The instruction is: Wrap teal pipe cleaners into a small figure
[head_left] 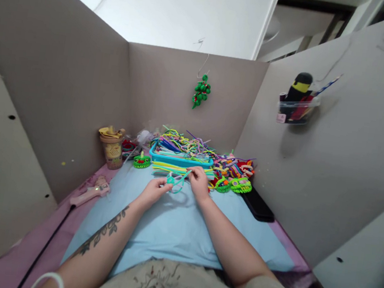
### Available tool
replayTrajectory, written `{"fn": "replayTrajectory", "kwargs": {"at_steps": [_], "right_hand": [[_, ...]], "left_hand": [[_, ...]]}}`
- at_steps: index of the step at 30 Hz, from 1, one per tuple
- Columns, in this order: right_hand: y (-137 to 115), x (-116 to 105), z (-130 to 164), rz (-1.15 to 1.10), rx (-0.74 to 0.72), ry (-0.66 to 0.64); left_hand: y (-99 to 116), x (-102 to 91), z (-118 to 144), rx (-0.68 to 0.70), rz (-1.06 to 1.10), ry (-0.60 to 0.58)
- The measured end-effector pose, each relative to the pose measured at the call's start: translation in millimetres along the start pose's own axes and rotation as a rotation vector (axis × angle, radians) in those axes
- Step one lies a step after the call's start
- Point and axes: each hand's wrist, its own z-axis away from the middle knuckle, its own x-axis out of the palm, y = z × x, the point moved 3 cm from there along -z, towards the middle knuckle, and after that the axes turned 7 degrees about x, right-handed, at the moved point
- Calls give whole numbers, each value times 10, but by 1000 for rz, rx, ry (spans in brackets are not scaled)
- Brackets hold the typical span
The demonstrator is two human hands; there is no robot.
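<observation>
Near the centre of the frame we see a teal piece (171, 179) held up between two hands, above the blue sheet (152, 233) that covers much of the pink desk (41, 242). The left grip (155, 192) is narrow, fingertips pinched on the piece's compact left part, which sits right at the thumb and finger. From there a teal strand slants up and right to the right grip (199, 182), also narrow, pinching its upper end. Thin loops, teal and pale, hang between the two grips, just right of the left fingertips; we cannot tell how they join.

Just beyond the hands, at mid-frame, we find a bundle of strips (165, 167) in front of a blue tray (180, 162) heaped with coloured stems (188, 143). Left of the tray lies a green figure (142, 160); two more, a dark green one (222, 184) and a lime one (241, 185), lie right of the right grip, near a black case (258, 205). At lower left we see a pink glue gun (90, 195), with a cup (111, 148) above it in the frame. A green ornament (201, 91) hangs at upper centre.
</observation>
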Motion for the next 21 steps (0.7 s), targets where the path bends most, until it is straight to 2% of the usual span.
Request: {"fn": "replayTrajectory", "kwargs": {"at_steps": [3, 7, 12, 16, 21], "right_hand": [[9, -42, -17, -6, 41, 53], [-7, 3, 5, -141, 121, 12], [-70, 135, 76, -395, 272, -113], [-46, 215, 90, -547, 407, -204], [52, 204, 42, -673, 544, -118]], "left_hand": [[-48, -106, -23, 19, -216, 187], [-94, -194, -40, 66, -355, 270], [-159, -209, -57, 110, -438, 279], [-175, -176, -72, 161, -487, 223], [-116, -129, -67, 248, -497, 148]]}}
